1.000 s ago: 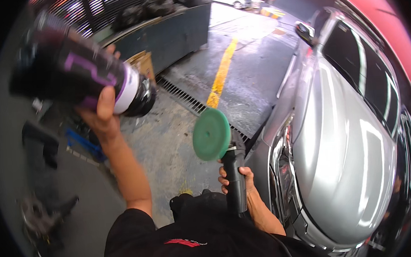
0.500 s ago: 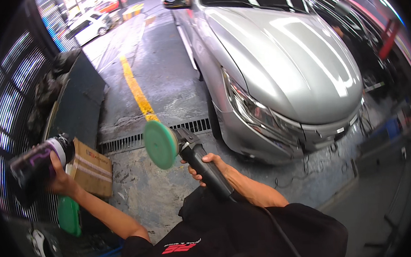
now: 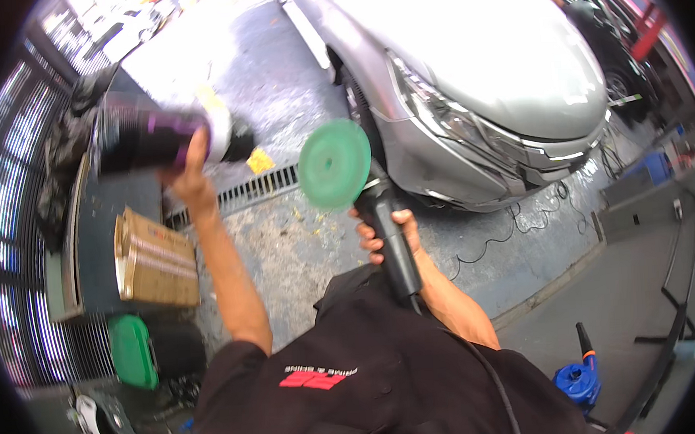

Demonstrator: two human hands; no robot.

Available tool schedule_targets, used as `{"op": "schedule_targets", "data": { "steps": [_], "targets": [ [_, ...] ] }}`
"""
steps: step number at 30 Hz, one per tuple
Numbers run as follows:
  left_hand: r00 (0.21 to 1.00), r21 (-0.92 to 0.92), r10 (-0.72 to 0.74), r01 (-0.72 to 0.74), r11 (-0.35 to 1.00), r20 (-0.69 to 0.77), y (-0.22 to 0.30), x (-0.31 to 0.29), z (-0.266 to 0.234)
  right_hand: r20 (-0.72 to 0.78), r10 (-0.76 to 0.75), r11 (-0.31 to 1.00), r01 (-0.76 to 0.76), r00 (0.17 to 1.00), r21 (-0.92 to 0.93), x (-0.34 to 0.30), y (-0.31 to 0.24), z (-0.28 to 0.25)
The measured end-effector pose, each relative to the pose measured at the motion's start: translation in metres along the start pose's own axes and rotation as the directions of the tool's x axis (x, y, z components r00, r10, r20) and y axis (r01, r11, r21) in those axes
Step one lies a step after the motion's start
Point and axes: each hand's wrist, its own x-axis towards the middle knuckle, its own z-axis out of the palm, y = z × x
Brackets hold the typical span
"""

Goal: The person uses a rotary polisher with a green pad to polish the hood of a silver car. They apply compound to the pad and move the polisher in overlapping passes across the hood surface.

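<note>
My left hand [image 3: 194, 179] is closed round a large dark bottle [image 3: 137, 141] with a purple-marked label, tilted almost level, its black cap end toward the right. The bottle is somewhat blurred. In my right hand [image 3: 405, 228] is a black corded polisher [image 3: 395, 254], gripped by its body. Its round green foam pad [image 3: 334, 165] faces up toward me, apart from the bottle. The polisher's cord runs down over my black shirt. Beyond the pad, to the right, stands a silver car [image 3: 473, 58]; neither hand touches it.
A cardboard box [image 3: 158, 260] leans by a dark cabinet on the left, with a green bin lid [image 3: 132, 352] below it. A drain grate [image 3: 258, 184] crosses the floor. Cables [image 3: 515, 224] lie before the car. A blue blower [image 3: 578, 382] sits at lower right.
My left hand has raised the bottle and brought it to the right, nearer the polisher. The polisher has shifted right and up, its pad turned more toward me. The view has tilted down.
</note>
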Motion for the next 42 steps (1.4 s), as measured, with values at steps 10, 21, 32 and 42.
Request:
{"op": "schedule_targets", "data": {
  "steps": [10,21,32,42],
  "targets": [
    [0.889,-0.623,-0.353,0.456,0.635,0.291,-0.019,-0.032,0.141,0.247,-0.132,0.937,0.04,0.96,0.347,-0.022,0.017,-0.005],
    [0.769,-0.733,-0.632,0.487,0.475,0.101,-0.078,-0.102,0.181,0.231,-0.173,0.882,0.046,0.958,0.47,-0.061,-0.015,0.002],
    [0.766,-0.742,-0.637,0.475,0.473,0.084,-0.076,-0.11,0.188,0.208,-0.136,0.905,0.036,0.969,0.424,-0.075,-0.027,-0.004],
    [0.888,-0.653,-0.396,0.445,0.613,0.233,-0.027,-0.044,0.217,0.24,-0.094,0.931,0.0,0.966,0.365,-0.061,-0.037,0.008]
  ]
}}
